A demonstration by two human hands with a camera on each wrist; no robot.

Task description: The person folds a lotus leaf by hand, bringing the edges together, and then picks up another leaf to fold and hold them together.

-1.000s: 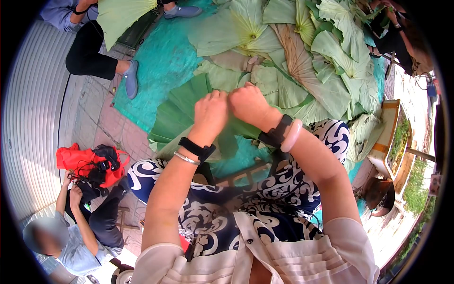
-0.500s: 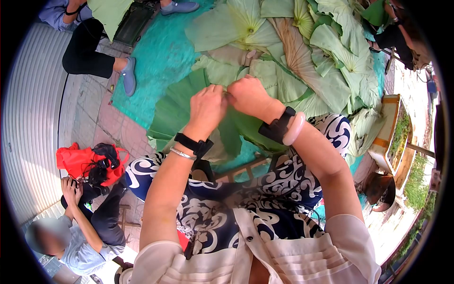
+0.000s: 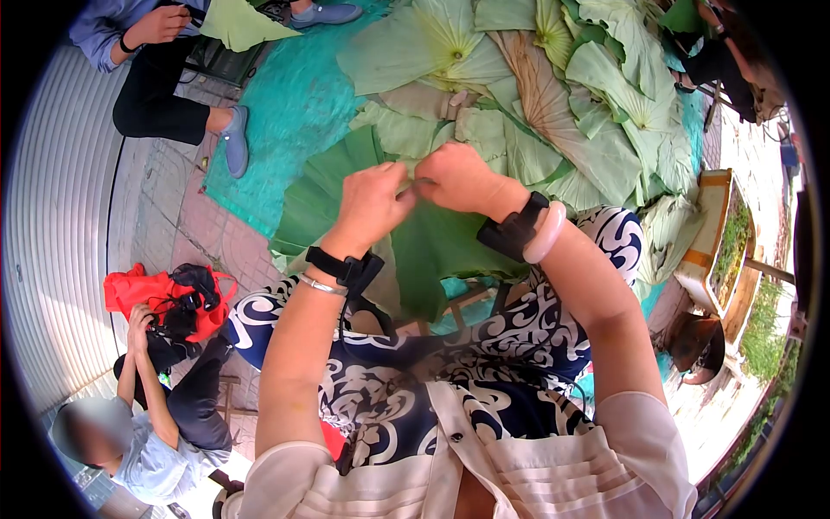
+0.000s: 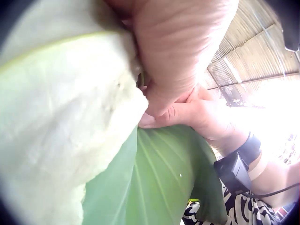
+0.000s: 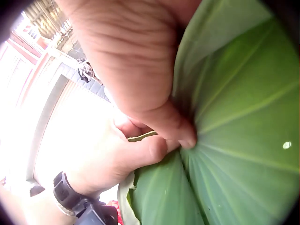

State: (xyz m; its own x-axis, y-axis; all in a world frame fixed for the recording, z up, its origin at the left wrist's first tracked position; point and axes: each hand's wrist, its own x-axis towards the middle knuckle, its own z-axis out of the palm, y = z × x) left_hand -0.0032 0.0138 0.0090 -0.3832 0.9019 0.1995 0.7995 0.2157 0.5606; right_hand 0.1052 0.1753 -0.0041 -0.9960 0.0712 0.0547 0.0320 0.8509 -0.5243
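Observation:
Both hands pinch one large green leaf (image 3: 450, 251) near its centre, where the veins meet. The left hand (image 3: 372, 203) grips it just left of the right hand (image 3: 458, 180), thumbs close together. In the left wrist view the leaf (image 4: 159, 173) hangs below the fingers, with a pale, ragged-edged underside at left. From the right wrist view, the leaf (image 5: 248, 122) spreads right of the right hand (image 5: 131, 56), and the left hand (image 5: 112, 154) pinches its edge. The fingertips are partly hidden in the head view.
Overlapping leaves (image 3: 596, 138) cover much of a teal sheet (image 3: 294, 95). A seated person (image 3: 164, 78) holds a leaf at upper left; another (image 3: 156, 432) sits lower left by a red bag (image 3: 125, 290). A planter box (image 3: 711, 242) stands at right, and someone sits at upper right.
The left hand has shifted slightly left, opening a small gap between the hands. The held leaf now hangs lower over the lap. The upper-left person's leaf and hand have moved.

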